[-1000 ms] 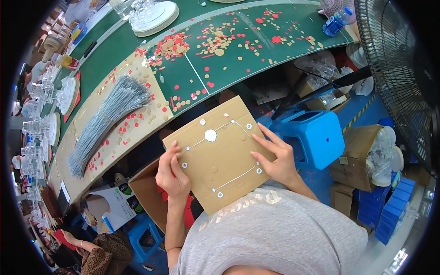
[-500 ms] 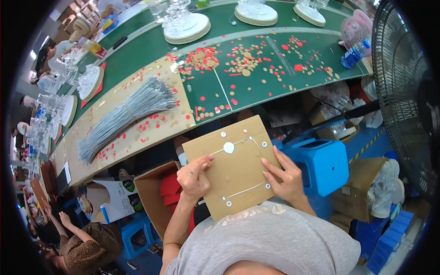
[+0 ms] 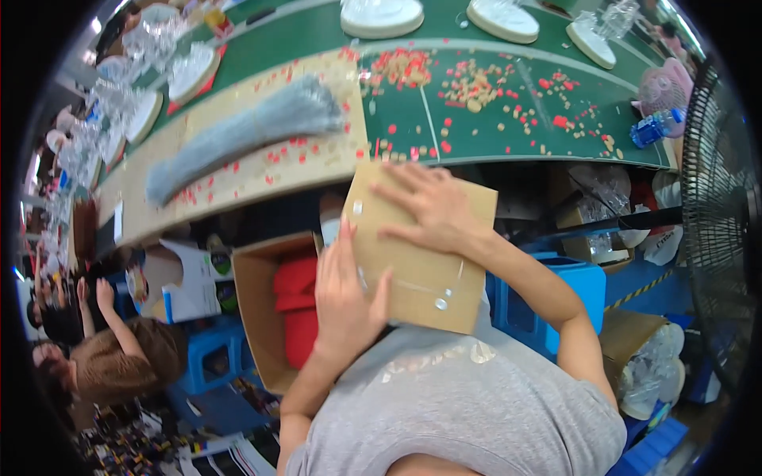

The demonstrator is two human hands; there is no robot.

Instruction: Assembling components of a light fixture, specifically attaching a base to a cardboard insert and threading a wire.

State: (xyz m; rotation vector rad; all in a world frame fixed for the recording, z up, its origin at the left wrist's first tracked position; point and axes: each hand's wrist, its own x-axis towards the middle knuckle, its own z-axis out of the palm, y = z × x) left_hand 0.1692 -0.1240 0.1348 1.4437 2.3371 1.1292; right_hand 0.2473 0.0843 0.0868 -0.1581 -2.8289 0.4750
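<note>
Cardboard panel: brown, flat and four-sided, slightly tilted, in front of the person's shirt and just below the table edge [image 3: 421,274]
Panel fittings: small round white discs [image 3: 440,304] and a thin pale line on the face
Right hand: opened wide, fingers spread, laid flat over the upper face without gripping [image 3: 435,206]
Left hand: opened out at the left edge, fingers straight and thumb apart, touching the panel; whether a fingertip hooks behind it I cannot tell [image 3: 347,297]
Shirt: soft grey cloth [image 3: 476,397] with a shiny pale print across the chest, too foreshortened to read
Wire bundle: long, grey strands, probably metal though motion blur softens them [image 3: 254,131], on a tan sheet [image 3: 131,202]
Table: smooth green top [image 3: 305,32] strewn with little red and tan discs [image 3: 405,67]
Bottle: clear, blue label, near the table's right end [image 3: 657,127]
White carton: coloured printing on its sides [image 3: 198,278]
Open box: brown cardboard walls [image 3: 254,309], with flat red pieces inside [image 3: 300,333]
Right-hand box: brown cardboard [image 3: 615,349], clear glossy parts bulging from its open side [image 3: 655,357]
Stool: moulded blue, plastic-looking [image 3: 579,285]
</note>
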